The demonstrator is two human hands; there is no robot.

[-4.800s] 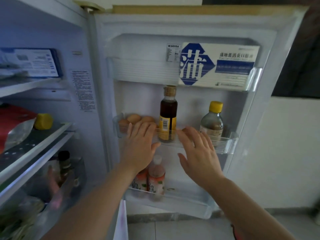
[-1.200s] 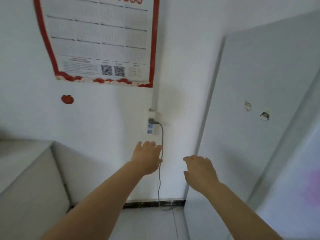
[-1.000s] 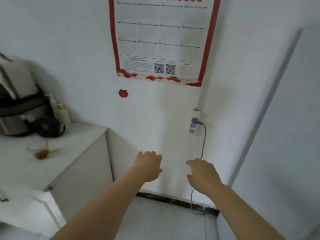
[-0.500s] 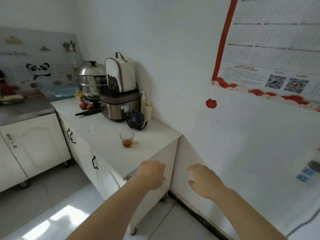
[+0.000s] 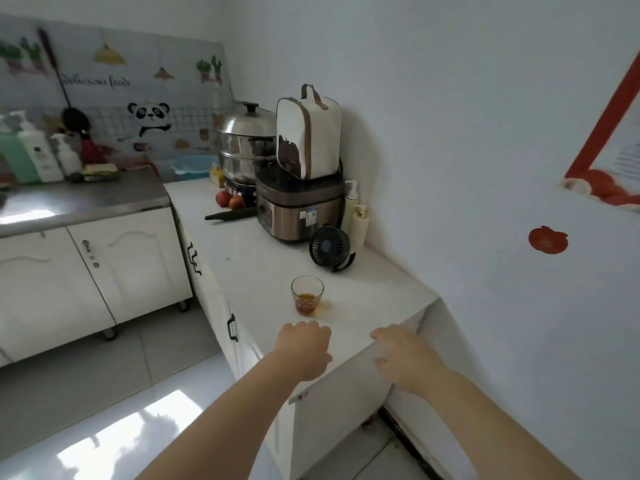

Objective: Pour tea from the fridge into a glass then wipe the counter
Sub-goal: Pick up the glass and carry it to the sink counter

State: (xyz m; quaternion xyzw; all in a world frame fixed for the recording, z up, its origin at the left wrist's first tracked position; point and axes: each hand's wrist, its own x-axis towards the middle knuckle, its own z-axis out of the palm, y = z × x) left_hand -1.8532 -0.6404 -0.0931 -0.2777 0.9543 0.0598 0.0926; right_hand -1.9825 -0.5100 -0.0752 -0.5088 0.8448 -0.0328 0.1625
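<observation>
A small clear glass (image 5: 307, 294) with a little brown tea in its bottom stands on the white counter (image 5: 249, 258), near the counter's near end. A brownish wet patch (image 5: 327, 308) lies on the counter just right of the glass. My left hand (image 5: 304, 348) hovers in front of the glass, fingers curled loosely downward, holding nothing. My right hand (image 5: 403, 355) is to its right, over the counter's end corner, fingers spread and empty. The fridge and any tea bottle are out of view.
Behind the glass are a small black fan (image 5: 329, 247), two pump bottles (image 5: 356, 216), a brown cooker (image 5: 299, 209) with a white bag (image 5: 308, 133) on it, a steel steamer pot (image 5: 244, 143), apples and a cucumber. A steel counter (image 5: 79, 199) with bottles stands at left.
The view has swung left from the open fridge door, past the wall calendar, to the kitchen counter. Both empty hands now reach over the counter's near end, closer to the glass.
</observation>
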